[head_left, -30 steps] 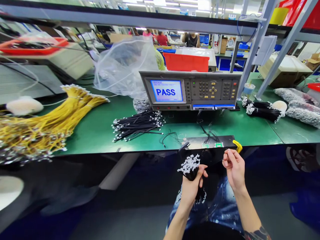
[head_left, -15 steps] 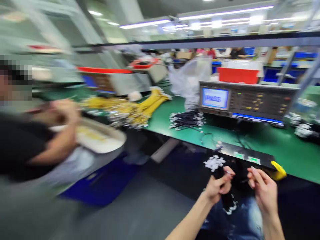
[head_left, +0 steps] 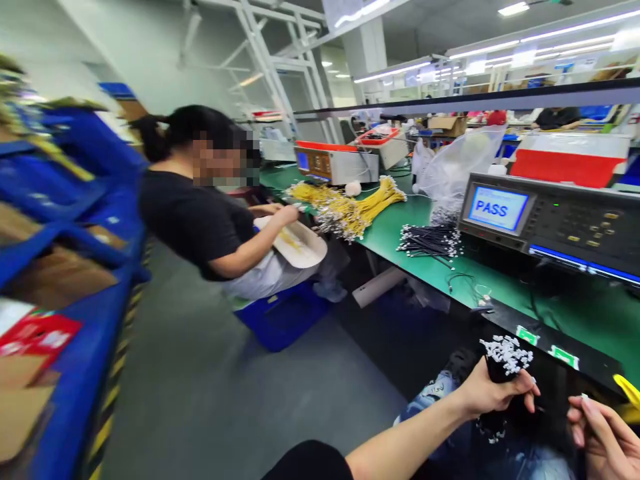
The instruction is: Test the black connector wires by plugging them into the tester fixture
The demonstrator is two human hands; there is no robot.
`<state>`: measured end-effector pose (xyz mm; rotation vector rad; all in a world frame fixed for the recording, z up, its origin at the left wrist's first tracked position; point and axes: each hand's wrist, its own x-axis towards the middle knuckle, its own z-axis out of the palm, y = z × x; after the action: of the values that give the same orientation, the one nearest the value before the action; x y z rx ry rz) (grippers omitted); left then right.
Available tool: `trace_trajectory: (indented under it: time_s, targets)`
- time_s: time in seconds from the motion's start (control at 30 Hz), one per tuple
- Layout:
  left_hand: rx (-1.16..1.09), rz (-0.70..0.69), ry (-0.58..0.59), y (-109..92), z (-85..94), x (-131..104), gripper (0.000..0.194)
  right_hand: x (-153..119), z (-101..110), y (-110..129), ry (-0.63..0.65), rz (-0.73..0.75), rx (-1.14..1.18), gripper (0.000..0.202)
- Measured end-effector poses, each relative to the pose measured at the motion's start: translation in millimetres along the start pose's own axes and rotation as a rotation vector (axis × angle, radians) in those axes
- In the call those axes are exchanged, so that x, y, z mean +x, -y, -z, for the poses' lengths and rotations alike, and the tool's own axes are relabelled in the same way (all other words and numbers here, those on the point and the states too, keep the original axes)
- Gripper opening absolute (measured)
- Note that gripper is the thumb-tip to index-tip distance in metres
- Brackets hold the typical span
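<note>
Gripping a bundle of black, white-tipped cables is the left hand; the right hand pinches what may be a white connector. The grey tester reads PASS, a black cable pile near it on the green table.

Blue shelving now shows at far left, a seated person is more fully visible, and the tester and right hand lie farther right.
</note>
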<state>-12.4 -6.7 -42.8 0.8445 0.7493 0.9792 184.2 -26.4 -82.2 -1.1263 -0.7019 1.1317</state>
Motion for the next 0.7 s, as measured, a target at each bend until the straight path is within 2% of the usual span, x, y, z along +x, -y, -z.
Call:
trace_trajectory:
  time_s: [0.2, 0.43, 0.6, 0.7]
  targets:
    - [0.079, -0.049, -0.054, -5.3, -0.6, 5.2, 0.058, -10.6, -15.3, 5.9, -0.073, 0.011, -0.023, 0.041]
    - [0.075, -0.073, -0.158, -7.0, 12.8, 5.2, 0.055, -9.9, -34.3, 6.6, 0.026, 0.052, -0.167, 0.039]
    - [0.034, -0.085, -0.214, -8.9, 11.5, 13.4, 0.054, 0.0, -44.5, 6.3, 0.002, 0.107, -0.237, 0.041]
    - [0.022, -0.105, -0.205, -13.7, 6.4, 22.1, 0.050, 13.0, -52.6, 8.2, -0.039, 0.205, -0.291, 0.042]
